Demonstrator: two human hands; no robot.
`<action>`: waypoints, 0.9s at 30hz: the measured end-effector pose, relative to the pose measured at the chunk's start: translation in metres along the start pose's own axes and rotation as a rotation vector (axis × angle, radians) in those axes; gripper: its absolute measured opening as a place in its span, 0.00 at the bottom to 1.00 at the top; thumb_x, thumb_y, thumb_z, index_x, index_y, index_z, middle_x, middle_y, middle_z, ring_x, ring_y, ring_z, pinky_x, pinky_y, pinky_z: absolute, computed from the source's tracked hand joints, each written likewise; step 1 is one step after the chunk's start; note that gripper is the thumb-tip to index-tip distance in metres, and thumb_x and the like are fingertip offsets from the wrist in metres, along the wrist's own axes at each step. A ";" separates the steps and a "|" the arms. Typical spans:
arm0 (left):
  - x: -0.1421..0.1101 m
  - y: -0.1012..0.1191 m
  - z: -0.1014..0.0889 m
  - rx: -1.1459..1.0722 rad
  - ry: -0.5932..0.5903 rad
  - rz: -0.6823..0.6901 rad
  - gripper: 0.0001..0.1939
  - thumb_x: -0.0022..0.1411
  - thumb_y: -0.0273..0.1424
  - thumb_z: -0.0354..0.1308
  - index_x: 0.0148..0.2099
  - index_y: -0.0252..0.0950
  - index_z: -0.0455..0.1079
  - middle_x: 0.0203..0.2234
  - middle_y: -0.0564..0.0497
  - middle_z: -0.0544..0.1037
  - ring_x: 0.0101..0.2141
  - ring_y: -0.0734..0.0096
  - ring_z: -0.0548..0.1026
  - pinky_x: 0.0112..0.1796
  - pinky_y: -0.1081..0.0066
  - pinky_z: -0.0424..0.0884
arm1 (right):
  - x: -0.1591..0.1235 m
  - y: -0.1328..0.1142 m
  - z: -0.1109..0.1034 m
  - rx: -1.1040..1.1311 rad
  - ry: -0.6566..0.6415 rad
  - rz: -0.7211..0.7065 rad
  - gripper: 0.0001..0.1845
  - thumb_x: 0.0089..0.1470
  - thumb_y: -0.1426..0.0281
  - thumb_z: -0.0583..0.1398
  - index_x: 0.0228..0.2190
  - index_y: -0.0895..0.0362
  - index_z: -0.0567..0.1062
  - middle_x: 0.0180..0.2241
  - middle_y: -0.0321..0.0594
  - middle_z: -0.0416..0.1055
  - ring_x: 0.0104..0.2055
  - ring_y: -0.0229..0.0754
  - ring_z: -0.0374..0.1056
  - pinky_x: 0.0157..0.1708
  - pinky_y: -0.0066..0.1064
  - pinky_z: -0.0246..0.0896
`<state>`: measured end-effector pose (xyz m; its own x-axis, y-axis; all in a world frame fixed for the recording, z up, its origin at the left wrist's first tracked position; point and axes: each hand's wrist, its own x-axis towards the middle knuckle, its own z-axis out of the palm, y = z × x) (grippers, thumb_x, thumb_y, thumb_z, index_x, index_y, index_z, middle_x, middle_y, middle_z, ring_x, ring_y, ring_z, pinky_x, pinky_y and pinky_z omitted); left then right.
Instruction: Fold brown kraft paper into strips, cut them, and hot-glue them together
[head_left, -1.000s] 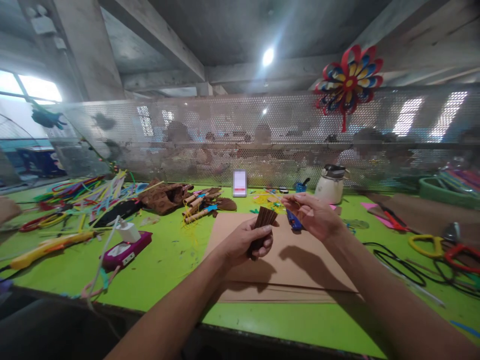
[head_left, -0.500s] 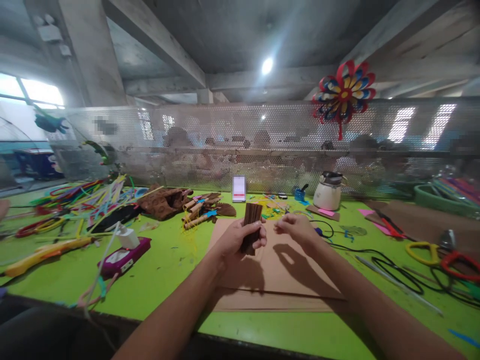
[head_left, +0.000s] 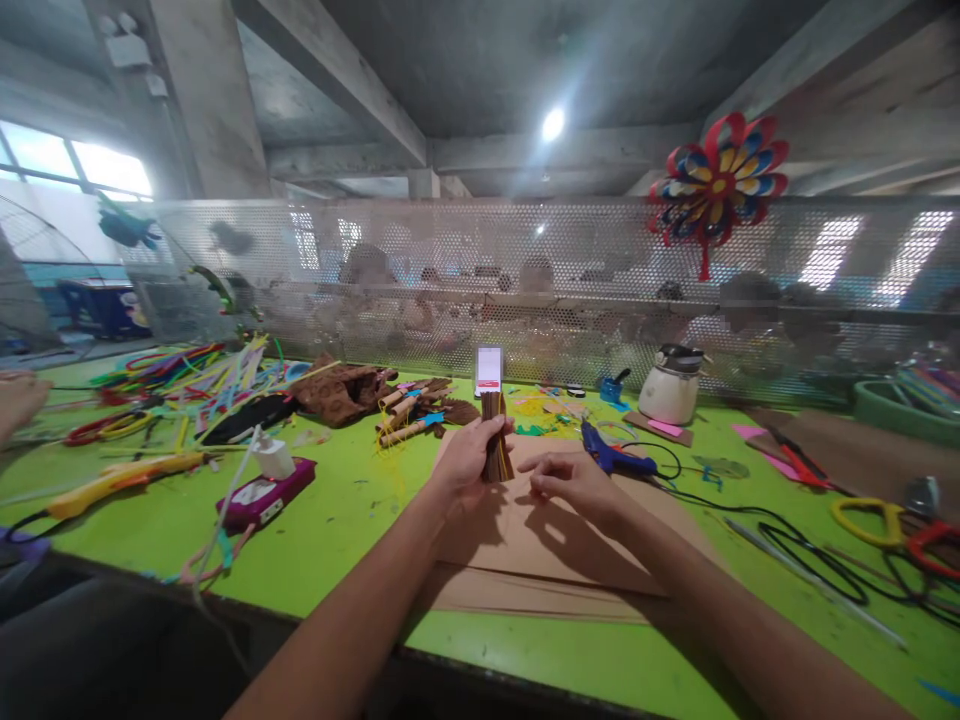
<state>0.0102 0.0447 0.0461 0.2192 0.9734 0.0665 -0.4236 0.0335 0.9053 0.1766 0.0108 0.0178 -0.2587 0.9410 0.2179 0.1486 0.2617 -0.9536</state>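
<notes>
My left hand is closed around a brown pleated paper strip, folded into a narrow upright bundle with fine vertical ridges. Just to the right, my right hand hovers over the cardboard with its fingers partly bent and apart, and nothing shows in it. Beneath both hands lie flat sheets of brown cardboard. A blue glue gun rests just beyond my right hand. Behind the folded strip stands a phone with a lit screen.
Paper rolls with blue bits and crumpled brown material lie left of centre. A purple power strip and yellow tool are nearer. Right are a white kettle, cables and scissors. Another person's hand shows at far left.
The view has shifted slightly left. My right hand has lowered and come closer to the folded strip, uncovering the blue glue gun. The strip has turned a little in my left hand.
</notes>
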 end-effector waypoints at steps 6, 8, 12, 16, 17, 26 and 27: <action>0.001 0.004 -0.002 0.021 0.064 0.012 0.13 0.49 0.35 0.64 0.36 0.32 0.72 0.28 0.52 0.75 0.23 0.78 0.71 0.20 0.79 0.63 | -0.007 0.008 0.020 0.122 -0.124 0.039 0.12 0.42 0.65 0.65 0.18 0.60 0.72 0.32 0.43 0.74 0.25 0.35 0.64 0.26 0.28 0.59; 0.003 0.006 -0.004 -0.009 0.070 0.035 0.12 0.50 0.34 0.63 0.36 0.31 0.72 0.30 0.51 0.75 0.24 0.78 0.71 0.22 0.79 0.65 | -0.009 0.014 0.024 0.189 -0.145 0.115 0.11 0.43 0.65 0.64 0.21 0.59 0.71 0.21 0.36 0.70 0.21 0.34 0.61 0.22 0.26 0.55; 0.005 0.011 -0.008 -0.052 0.090 0.073 0.08 0.53 0.29 0.61 0.36 0.30 0.72 0.32 0.49 0.76 0.24 0.78 0.72 0.26 0.77 0.69 | -0.008 0.019 0.020 0.109 -0.203 0.103 0.09 0.44 0.67 0.63 0.21 0.59 0.70 0.17 0.32 0.65 0.20 0.33 0.60 0.20 0.24 0.51; 0.002 0.017 -0.007 -0.206 0.001 0.037 0.05 0.59 0.27 0.56 0.36 0.30 0.70 0.33 0.44 0.77 0.31 0.71 0.76 0.34 0.70 0.73 | -0.005 0.016 0.011 -0.050 -0.223 0.019 0.07 0.43 0.69 0.62 0.20 0.60 0.70 0.17 0.31 0.63 0.20 0.32 0.58 0.20 0.23 0.51; 0.001 0.018 -0.006 -0.245 -0.051 0.020 0.05 0.60 0.27 0.54 0.36 0.30 0.69 0.33 0.43 0.77 0.32 0.68 0.76 0.36 0.67 0.73 | -0.004 0.015 0.010 -0.060 -0.231 0.015 0.07 0.43 0.69 0.62 0.20 0.60 0.70 0.17 0.31 0.64 0.21 0.32 0.58 0.21 0.23 0.51; 0.001 0.012 -0.008 -0.312 -0.179 -0.063 0.05 0.62 0.26 0.51 0.33 0.31 0.64 0.24 0.49 0.71 0.22 0.77 0.71 0.21 0.79 0.64 | -0.016 0.001 0.028 -0.094 -0.350 0.132 0.07 0.43 0.70 0.60 0.20 0.59 0.67 0.15 0.29 0.60 0.18 0.30 0.54 0.19 0.22 0.49; 0.003 0.010 -0.008 -0.313 -0.193 -0.074 0.04 0.61 0.26 0.51 0.33 0.31 0.64 0.23 0.50 0.71 0.21 0.78 0.69 0.20 0.80 0.62 | -0.019 -0.003 0.032 -0.159 -0.357 0.116 0.06 0.43 0.72 0.59 0.20 0.59 0.67 0.16 0.29 0.60 0.18 0.30 0.54 0.19 0.22 0.49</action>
<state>-0.0009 0.0494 0.0523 0.4088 0.9059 0.1106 -0.6419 0.1992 0.7404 0.1505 -0.0151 0.0098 -0.5425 0.8400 -0.0021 0.3352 0.2142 -0.9175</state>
